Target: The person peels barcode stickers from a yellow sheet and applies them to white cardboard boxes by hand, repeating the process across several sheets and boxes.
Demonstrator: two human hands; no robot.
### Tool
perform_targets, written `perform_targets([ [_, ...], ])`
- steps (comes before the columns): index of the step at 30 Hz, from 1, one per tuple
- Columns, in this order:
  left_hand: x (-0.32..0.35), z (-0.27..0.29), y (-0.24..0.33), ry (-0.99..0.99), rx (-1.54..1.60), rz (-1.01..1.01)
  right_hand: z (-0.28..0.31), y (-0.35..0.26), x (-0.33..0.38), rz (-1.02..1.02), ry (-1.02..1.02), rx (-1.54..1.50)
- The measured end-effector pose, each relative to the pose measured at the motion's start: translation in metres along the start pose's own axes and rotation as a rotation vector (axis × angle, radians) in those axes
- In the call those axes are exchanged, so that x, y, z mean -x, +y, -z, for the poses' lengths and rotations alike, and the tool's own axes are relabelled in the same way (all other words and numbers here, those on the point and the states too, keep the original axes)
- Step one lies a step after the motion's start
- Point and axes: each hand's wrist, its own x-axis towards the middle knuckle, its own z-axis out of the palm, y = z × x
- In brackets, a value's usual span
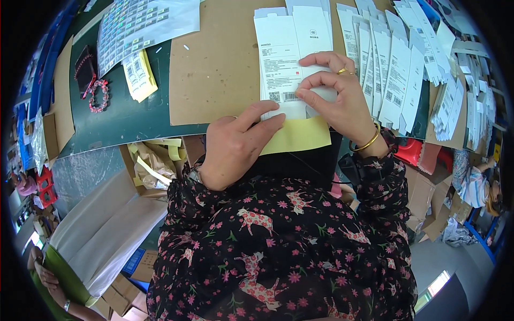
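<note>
Flat white printed cartons (278, 40) lie stacked in front of me on a brown cardboard sheet. A pale yellow sheet (297, 137) lies across their near end and hangs past the table edge. My left hand (238, 142) grips the sheet's upper left corner, its thumb and index finger beside the cartons' near end. Over the top carton, my right hand (340, 93) has thumb and index fingertip pinched together beside a printed barcode. Whatever is between those fingertips is too small to make out. The other right fingers arch above the carton.
More flat white cartons (393, 80) are fanned out on the right. At the left are a sheet of small labels (144, 24), a yellow label pad (140, 77), a beaded bracelet (98, 96) and a dark phone-like object (84, 69). An open box with crumpled paper (152, 168) stands below the table edge.
</note>
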Motion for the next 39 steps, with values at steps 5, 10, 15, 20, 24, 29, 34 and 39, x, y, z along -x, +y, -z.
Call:
perform_targets([
  [5,-0.0008,-0.0007,-0.0007,0.019,0.004,-0.015,-0.0014,-0.0002,0.0000,0.005,0.015,0.003],
  [10,-0.0026,0.0055,0.0036,-0.041,-0.004,0.005,-0.0020,0.0012,0.0000,0.013,0.030,-0.014],
  [15,-0.0002,0.0006,-0.0015,-0.012,-0.027,-0.025,-0.0033,0.0014,0.0003,0.014,0.042,-0.007],
  [20,0.0002,0.0014,-0.0019,-0.022,-0.041,-0.031,-0.0042,0.0021,0.0003,0.020,0.049,0.000],
  [24,-0.0001,0.0016,-0.0016,-0.020,-0.022,-0.027,-0.0050,0.0020,0.0002,0.024,0.056,-0.001],
  [29,-0.0007,0.0004,-0.0018,-0.013,-0.014,-0.029,-0.0054,0.0023,0.0003,0.027,0.065,-0.004],
  [34,-0.0042,0.0073,0.0055,-0.054,-0.011,-0.002,-0.0059,0.0022,0.0008,0.025,0.070,0.001],
  [39,-0.0043,0.0083,0.0049,-0.076,-0.003,0.002,-0.0068,0.0028,0.0013,0.025,0.072,0.011],
])
